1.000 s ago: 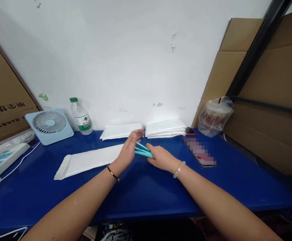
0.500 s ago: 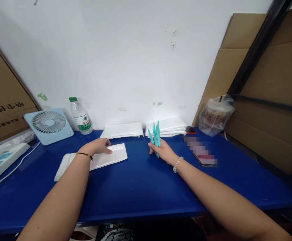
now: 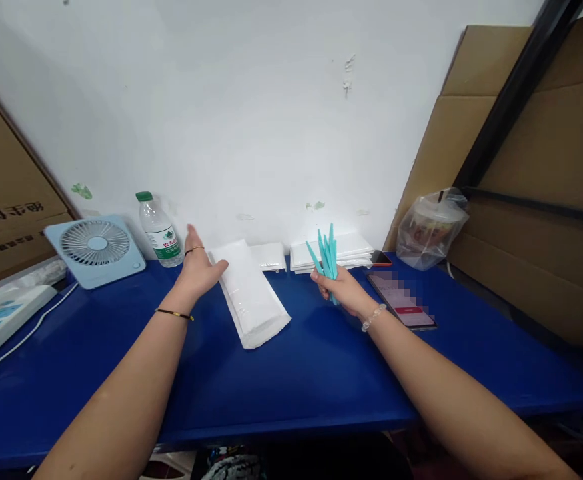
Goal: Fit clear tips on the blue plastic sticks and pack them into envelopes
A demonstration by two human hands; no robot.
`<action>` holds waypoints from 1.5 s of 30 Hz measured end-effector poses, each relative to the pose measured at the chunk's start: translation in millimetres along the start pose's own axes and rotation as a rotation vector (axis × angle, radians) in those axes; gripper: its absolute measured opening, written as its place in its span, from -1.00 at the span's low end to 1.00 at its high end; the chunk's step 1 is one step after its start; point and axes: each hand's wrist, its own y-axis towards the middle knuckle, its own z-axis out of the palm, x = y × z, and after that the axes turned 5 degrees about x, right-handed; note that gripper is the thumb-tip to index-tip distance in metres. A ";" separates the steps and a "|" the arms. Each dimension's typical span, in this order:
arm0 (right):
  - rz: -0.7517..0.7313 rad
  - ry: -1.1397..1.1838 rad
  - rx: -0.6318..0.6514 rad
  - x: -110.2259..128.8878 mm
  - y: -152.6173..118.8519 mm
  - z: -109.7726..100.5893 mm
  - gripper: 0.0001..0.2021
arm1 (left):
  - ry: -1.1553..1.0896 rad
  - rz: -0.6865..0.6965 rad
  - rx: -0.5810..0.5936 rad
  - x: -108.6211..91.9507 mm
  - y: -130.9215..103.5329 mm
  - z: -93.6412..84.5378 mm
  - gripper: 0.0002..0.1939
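Observation:
My right hand (image 3: pixel 339 285) is closed around a bundle of slim, pointed teal plastic sticks (image 3: pixel 327 252), which fan out upward above the table. My left hand (image 3: pixel 199 267) is open, its fingers pointing toward the wall and its thumb spread to the right. Beside it a white padded envelope (image 3: pixel 254 293) lies slantwise, its wider end toward me. The thumb overlaps the envelope's left edge; whether they touch I cannot tell. Behind the envelope is a white stack (image 3: pixel 271 257) of similar flat pieces, partly covered. Another white stack (image 3: pixel 354 248) lies behind the teal sticks.
On the blue table (image 3: pixel 291 393) a fan (image 3: pixel 96 248) and a water bottle (image 3: pixel 161 230) stand at the left, near a power strip (image 3: pixel 6 317). A phone (image 3: pixel 404 303), a red-edged device (image 3: pixel 380 259) and a bagged drink cup (image 3: pixel 431 230) are at the right. Cardboard flanks both sides.
The padded envelope has turned from lying sideways to slanting toward me and moved right. My left hand has opened and lifted away toward the wall. The right hand shifted slightly right with the sticks.

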 end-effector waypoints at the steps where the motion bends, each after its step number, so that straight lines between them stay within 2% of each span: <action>1: 0.013 -0.047 0.048 2.4 -1.4 -2.3 -0.69 | 0.163 0.091 0.079 0.3 -2.7 -2.4 0.01; 3: 0.042 -0.137 0.148 6.9 -4.1 -5.9 -0.70 | 0.405 0.275 0.364 -1.0 -9.9 -5.7 -0.02; 5: 0.071 -0.203 0.246 10.5 -6.3 -7.6 -0.69 | 0.549 0.392 0.637 -4.3 -17.7 -3.4 0.02; 7: 0.078 -0.248 0.335 13.2 -7.8 -7.4 -0.69 | 0.668 0.407 0.735 -8.3 -23.6 5.9 0.09; 10: 0.060 -0.310 0.445 15.9 -9.0 -5.4 -0.72 | 0.771 0.404 0.727 -14.7 -25.7 27.1 0.18; 14: -0.005 -0.402 0.544 17.8 -8.8 -5.9 -0.78 | 0.649 0.544 0.808 -24.4 -23.4 51.2 0.16; 18: -0.096 -0.496 0.526 18.3 -7.7 -15.0 -0.75 | 0.543 0.635 0.810 -28.2 -20.2 65.2 0.10; 21: -0.073 -0.545 0.517 17.5 -7.1 -22.8 -0.78 | 0.531 0.644 0.813 -23.7 -12.3 69.9 0.14; 24: -0.057 -0.579 0.533 17.1 -7.0 -26.2 -0.81 | 0.531 0.610 0.827 -19.8 -5.5 69.8 0.10; 29: -0.050 -0.701 0.529 17.0 -8.2 -24.3 -0.86 | 0.529 0.580 0.758 -24.9 -11.2 61.3 -0.01; 36: -0.044 -1.002 0.483 10.2 -8.5 -26.2 -0.93 | 0.354 0.496 0.722 -23.6 -23.0 47.3 -0.39; 42: 0.002 -1.197 0.436 12.0 -9.4 -31.2 -0.92 | 0.191 0.299 0.764 -22.7 -21.1 37.5 -0.45; 45: 0.000 -1.333 0.372 13.9 -10.2 -27.7 -0.89 | 0.178 0.287 0.780 -28.5 -22.7 35.6 -0.46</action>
